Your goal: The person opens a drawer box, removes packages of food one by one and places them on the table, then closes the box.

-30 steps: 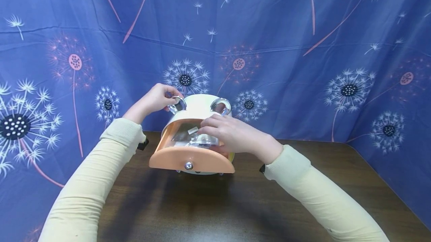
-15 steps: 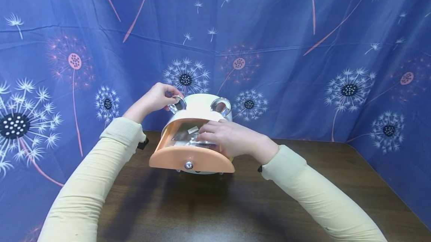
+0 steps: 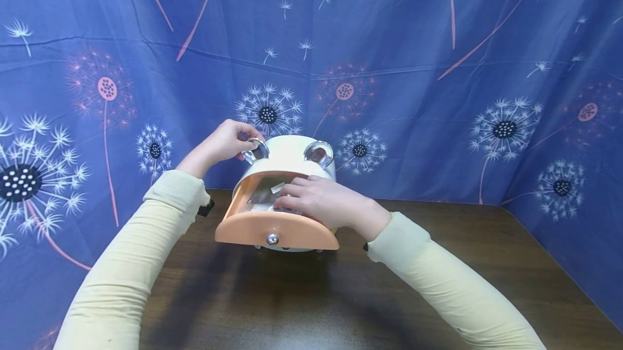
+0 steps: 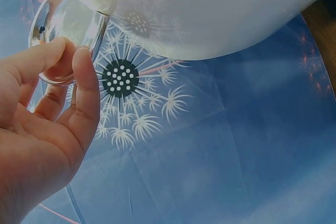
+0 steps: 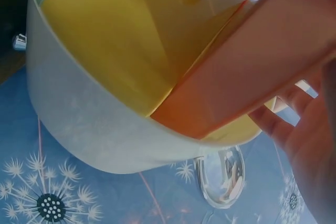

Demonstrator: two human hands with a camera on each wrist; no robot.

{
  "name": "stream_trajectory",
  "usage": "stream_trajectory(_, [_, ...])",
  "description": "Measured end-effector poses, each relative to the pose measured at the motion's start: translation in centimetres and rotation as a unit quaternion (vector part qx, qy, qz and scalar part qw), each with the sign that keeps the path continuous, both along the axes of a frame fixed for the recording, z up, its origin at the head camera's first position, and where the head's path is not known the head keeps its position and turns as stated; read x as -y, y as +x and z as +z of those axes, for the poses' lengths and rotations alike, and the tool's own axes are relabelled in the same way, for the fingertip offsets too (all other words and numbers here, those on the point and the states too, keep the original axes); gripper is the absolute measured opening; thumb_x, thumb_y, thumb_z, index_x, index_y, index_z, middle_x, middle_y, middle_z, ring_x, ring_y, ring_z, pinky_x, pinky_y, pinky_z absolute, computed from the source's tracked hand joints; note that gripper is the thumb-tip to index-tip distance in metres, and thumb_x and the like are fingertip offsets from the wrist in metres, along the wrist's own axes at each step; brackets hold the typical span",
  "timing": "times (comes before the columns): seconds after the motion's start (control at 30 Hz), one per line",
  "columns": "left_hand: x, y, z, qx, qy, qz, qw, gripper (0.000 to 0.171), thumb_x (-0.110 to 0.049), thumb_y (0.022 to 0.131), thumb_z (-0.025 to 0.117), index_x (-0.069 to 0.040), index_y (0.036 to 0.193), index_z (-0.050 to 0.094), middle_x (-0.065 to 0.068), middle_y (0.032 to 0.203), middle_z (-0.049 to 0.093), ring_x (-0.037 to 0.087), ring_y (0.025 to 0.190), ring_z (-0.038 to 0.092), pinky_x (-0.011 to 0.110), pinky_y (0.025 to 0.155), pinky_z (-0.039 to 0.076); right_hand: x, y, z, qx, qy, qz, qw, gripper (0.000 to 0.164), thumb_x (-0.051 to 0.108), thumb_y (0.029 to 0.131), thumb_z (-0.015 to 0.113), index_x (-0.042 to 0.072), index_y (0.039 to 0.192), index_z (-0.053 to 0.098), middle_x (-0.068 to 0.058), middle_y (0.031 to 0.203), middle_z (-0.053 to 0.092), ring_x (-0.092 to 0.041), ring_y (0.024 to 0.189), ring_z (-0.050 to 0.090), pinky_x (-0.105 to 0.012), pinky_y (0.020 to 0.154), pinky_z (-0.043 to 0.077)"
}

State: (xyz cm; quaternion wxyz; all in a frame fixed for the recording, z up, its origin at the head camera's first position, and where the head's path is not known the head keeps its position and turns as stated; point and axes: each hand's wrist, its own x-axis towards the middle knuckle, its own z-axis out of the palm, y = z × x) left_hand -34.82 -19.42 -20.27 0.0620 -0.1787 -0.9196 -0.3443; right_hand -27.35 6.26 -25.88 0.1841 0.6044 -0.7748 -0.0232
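Note:
A white rounded drawer box [image 3: 292,150] stands on the table, with two chrome rings on top like ears. My left hand [image 3: 226,142] holds the left chrome ring [image 4: 79,22] between thumb and fingers, as the left wrist view shows close up. The orange drawer [image 3: 253,229], with a round chrome knob [image 3: 272,239], is pulled out at the front. Inside lies a clear plastic bag [image 3: 263,193] with a small white label. My right hand [image 3: 326,198] reaches over the drawer's right side, its loosely bent fingers over the bag. The fingertips are partly hidden inside the drawer.
Below the orange drawer, the right wrist view shows a yellow drawer front [image 5: 110,35] with its own chrome knob. The right chrome ring [image 3: 318,153] rises just behind my right hand. Blue dandelion-print cloth [image 3: 413,96] hangs behind the brown wooden table [image 3: 438,263].
My right hand has come down into the orange drawer and shifted left over the plastic bag. My left hand stays on the chrome ring, and the box has not moved.

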Motion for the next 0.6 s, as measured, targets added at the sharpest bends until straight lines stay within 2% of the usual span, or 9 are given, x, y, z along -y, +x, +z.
stream_trajectory(0.27, [-0.12, 0.14, 0.08, -0.001, 0.002, -0.002, 1.0000, 0.019, -0.007, 0.090, 0.062, -0.009, 0.107, 0.070, 0.011, 0.109, 0.064, 0.021, 0.059, 0.058, 0.030, 0.054, 0.053, 0.56, 0.28, -0.23, -0.039, 0.020, -0.026, 0.999, 0.035, 0.037, 0.091, 0.057, 0.026, 0.124, 0.055, 0.007, 0.118, 0.057, -0.013, 0.108, 0.050, -0.030, 0.093, 0.044])
stream_trajectory(0.6, [-0.11, 0.27, 0.12, 0.001, 0.004, -0.001, 1.0000, 0.018, -0.007, 0.090, 0.062, -0.009, 0.107, 0.069, 0.011, 0.108, 0.064, 0.018, 0.058, 0.057, 0.030, 0.054, 0.053, 0.78, 0.39, -0.43, -0.078, 0.020, -0.021, 0.996, 0.032, 0.027, 0.090, 0.055, 0.027, 0.122, 0.056, 0.007, 0.113, 0.057, -0.013, 0.098, 0.050, -0.028, 0.084, 0.047])
